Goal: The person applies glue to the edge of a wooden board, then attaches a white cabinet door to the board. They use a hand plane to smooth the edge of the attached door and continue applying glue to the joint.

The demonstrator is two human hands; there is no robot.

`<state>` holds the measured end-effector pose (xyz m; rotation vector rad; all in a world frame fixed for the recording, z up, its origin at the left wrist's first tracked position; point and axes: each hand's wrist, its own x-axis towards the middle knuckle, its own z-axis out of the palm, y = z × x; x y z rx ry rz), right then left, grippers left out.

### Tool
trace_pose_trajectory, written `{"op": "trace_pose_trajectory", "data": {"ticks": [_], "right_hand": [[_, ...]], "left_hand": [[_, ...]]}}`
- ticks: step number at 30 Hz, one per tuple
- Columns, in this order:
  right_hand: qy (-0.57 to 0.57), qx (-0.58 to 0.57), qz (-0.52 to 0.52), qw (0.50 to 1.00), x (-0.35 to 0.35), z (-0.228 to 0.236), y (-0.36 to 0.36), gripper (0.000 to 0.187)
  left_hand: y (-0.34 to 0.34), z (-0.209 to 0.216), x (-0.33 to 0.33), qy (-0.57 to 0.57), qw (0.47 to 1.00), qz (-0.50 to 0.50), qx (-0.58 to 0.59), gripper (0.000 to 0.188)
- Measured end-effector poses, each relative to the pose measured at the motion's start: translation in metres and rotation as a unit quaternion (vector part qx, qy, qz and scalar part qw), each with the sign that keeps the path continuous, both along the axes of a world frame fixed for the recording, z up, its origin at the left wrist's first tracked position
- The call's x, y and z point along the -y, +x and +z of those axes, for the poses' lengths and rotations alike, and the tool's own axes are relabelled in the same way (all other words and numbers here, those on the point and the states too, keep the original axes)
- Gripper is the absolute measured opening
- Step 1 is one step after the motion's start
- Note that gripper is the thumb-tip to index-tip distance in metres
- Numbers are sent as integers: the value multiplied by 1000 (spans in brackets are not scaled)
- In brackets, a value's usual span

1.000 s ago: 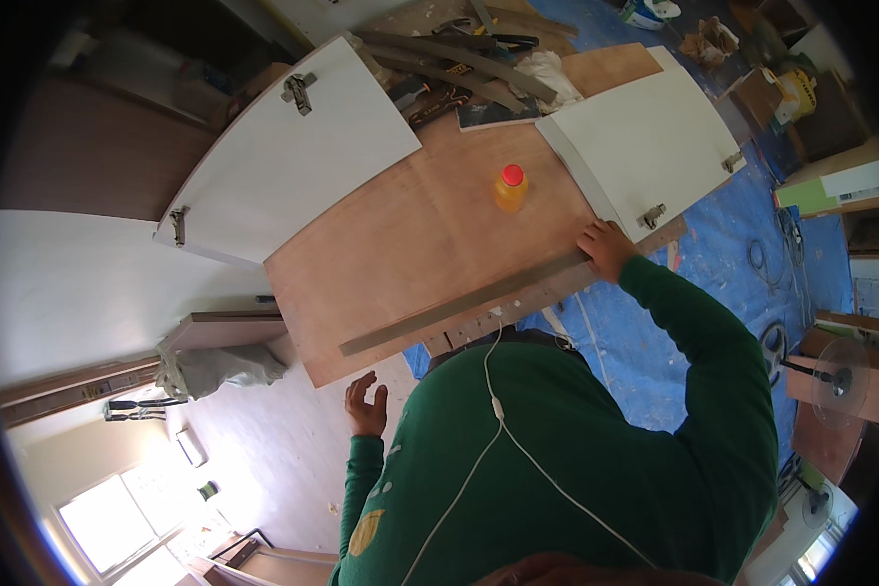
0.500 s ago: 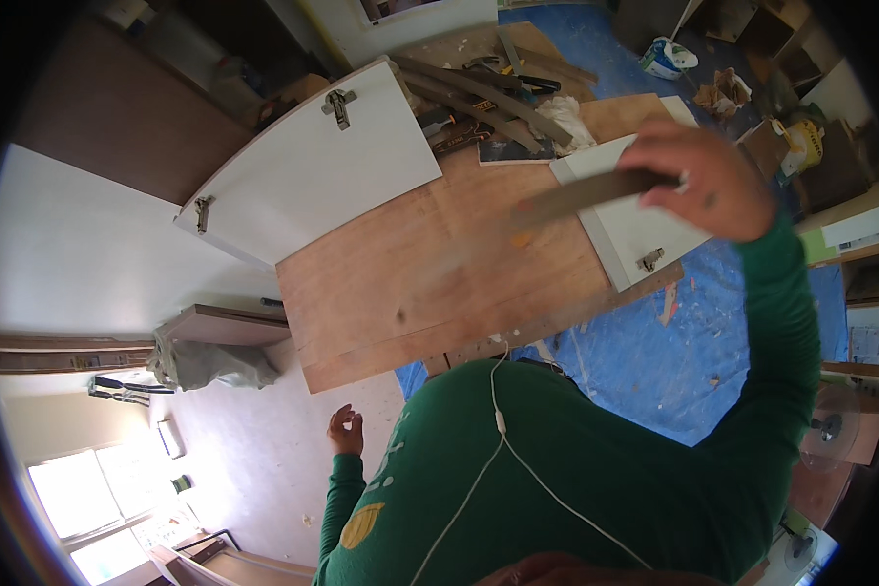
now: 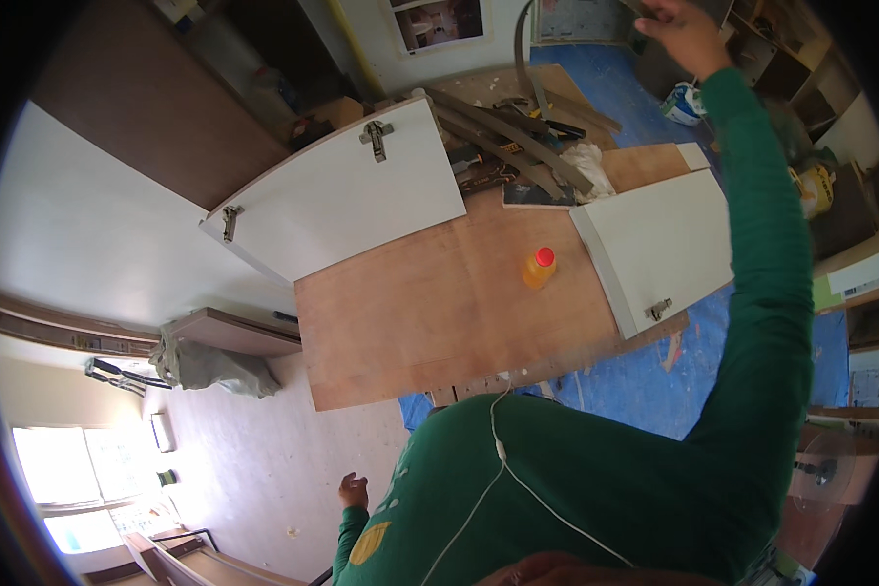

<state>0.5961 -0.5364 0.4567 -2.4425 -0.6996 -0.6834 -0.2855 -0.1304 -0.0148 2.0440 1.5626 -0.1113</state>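
Observation:
My right hand (image 3: 682,35) is raised to the top edge at the far right, its fingers closed on a brown strip that is mostly cut off there. A curved brown strip (image 3: 520,54) rises out of the picture left of that hand; the frame's edge hides whether it is the same piece. Low beside my body hangs my left hand (image 3: 355,491), fingers loosely bent and apart, nothing visible in it. On the wooden board (image 3: 410,313) before me stands a small yellow-orange bottle (image 3: 537,272) with a red cap.
White panels with hinges flank the board, one left (image 3: 342,200) and one right (image 3: 664,239). Brown strips (image 3: 513,146), tools and a white cloth (image 3: 586,168) lie piled at the back. Blue sheeting (image 3: 606,381) covers floor nearby. A covered bundle (image 3: 215,361) stands left.
My right hand has swung up and away from above the board, taking the strip with it. The bottle, mostly covered before, now shows fully. My left hand stays low at my side.

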Motion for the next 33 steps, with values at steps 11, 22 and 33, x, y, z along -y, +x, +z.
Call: {"op": "trace_pose_trajectory", "data": {"ticks": [11,22,33], "right_hand": [[216,-46,28,975,-121,-152,73,40],[-82,-179,31,980,-111,-357,61,52],[-199,-238,-7,951,-90,-372,40,50]], "left_hand": [[-68,-3,59,-166,973,146,61,58],[-22,52,87,-163,983,82,-13,59],[-9,52,81,-102,992,69,-12,46]]}}
